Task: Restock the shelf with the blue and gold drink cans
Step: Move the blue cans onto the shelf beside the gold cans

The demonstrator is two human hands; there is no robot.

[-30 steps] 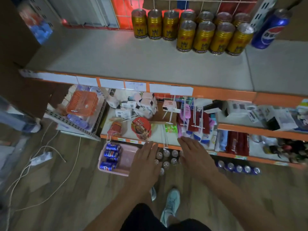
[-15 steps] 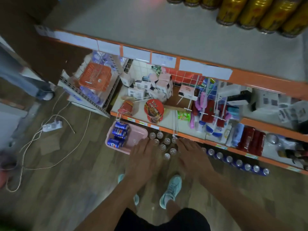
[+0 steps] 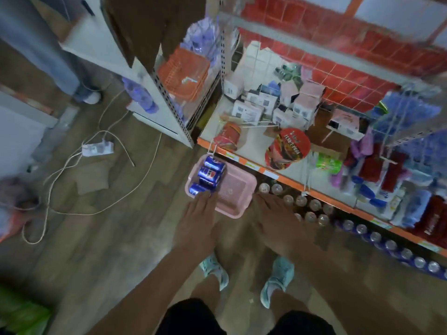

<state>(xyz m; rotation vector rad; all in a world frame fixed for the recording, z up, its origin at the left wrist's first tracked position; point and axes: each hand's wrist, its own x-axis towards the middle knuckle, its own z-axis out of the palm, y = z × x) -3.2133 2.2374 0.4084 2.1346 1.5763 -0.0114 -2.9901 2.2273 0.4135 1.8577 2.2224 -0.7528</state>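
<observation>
Centrally, left hand [image 3: 198, 220], fingers straight and empty, overlaps pink tray [image 3: 235, 189] holding blue cans [image 3: 210, 170]; right hand [image 3: 278, 223], likewise extended, lies beside it.

Both arms reach forward and down; left hand [image 3: 197, 220] and right hand [image 3: 278, 222] palms down, fingers straight, holding nothing.

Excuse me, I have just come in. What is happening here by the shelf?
A person stands at a shop shelf and reaches down with both hands. The left hand is over the near edge of a pink basket on the floor, where three blue cans lie on their sides; its fingers are at the nearest can. The right hand is open beside upright cans on the floor. Neither hand holds anything yet.
</observation>
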